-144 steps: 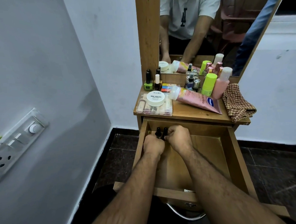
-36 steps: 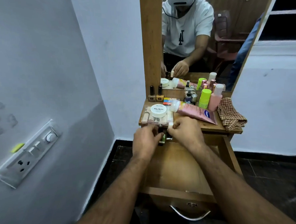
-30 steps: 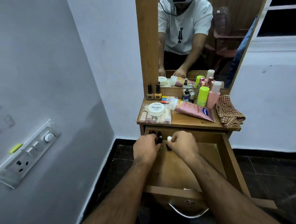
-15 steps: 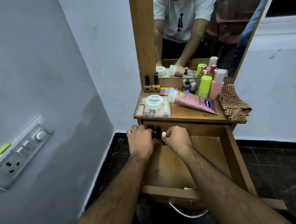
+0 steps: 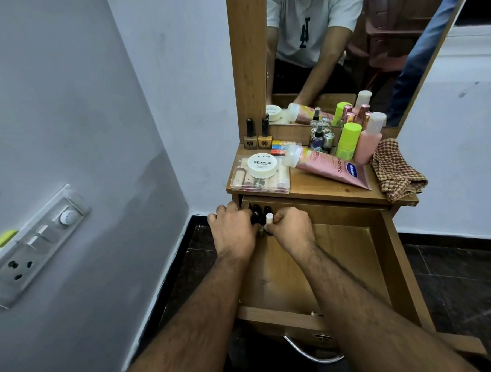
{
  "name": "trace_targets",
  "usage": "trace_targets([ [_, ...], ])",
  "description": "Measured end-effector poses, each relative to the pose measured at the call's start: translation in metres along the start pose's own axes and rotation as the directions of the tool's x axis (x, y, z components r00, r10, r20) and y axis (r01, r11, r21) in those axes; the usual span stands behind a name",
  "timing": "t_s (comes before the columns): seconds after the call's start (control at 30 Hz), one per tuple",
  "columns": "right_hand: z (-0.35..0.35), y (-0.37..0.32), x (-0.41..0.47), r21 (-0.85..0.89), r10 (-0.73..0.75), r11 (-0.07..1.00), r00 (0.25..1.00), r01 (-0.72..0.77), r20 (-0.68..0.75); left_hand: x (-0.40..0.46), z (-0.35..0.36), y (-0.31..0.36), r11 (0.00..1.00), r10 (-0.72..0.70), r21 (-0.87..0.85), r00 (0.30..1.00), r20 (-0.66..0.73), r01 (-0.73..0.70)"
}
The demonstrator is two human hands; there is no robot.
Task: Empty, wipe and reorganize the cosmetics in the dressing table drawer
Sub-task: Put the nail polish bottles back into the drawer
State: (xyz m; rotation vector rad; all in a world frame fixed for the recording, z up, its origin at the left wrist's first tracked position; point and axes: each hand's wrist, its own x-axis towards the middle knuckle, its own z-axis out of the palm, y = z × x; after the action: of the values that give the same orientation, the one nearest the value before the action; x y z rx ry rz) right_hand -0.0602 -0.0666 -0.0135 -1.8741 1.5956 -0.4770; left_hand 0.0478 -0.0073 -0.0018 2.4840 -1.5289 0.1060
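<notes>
Centre frame, drawer (image 5: 353,254) back-left corner: nail polish bottles (image 5: 258,213) upright | left hand (image 5: 233,232) steadying black-capped ones, right hand (image 5: 293,228) pinching white-capped bottle (image 5: 269,220) | likely glass, light, slippery, breakable; grasp by cap.

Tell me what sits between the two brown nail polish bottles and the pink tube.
In the head view, a small multicoloured strip pack lies between the brown nail polish bottles and the pink tube.

Smooth wooden drawer (image 5: 341,254), woven checked cloth (image 5: 395,172), glossy plastic tube (image 5: 331,167).
</notes>
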Motion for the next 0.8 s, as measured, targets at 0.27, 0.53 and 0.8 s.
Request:
trace_targets([
  [0.27, 0.0040, 0.0038, -0.0044, -0.073, -0.031, 0.997, 0.999, 0.033, 0.032, -0.0022, 0.0022, -0.0001, 1.000, -0.019, -0.015, 1.000, -0.018, 0.018],
  [0.53, 0.0045, 0.0042, -0.0059, -0.077, -0.037, 0.996, 0.999, 0.038, 0.018, -0.0008, 0.0046, 0.0005, 0.998, -0.028, -0.051, 0.999, -0.040, 0.026],
  [0.8, 0.0051, 0.0038, -0.0050, -0.093, -0.042, 0.995, 0.999, 0.044, 0.020, 0.0005, 0.0081, -0.0004, 0.999, -0.033, -0.040, 0.998, -0.047, 0.032],
])
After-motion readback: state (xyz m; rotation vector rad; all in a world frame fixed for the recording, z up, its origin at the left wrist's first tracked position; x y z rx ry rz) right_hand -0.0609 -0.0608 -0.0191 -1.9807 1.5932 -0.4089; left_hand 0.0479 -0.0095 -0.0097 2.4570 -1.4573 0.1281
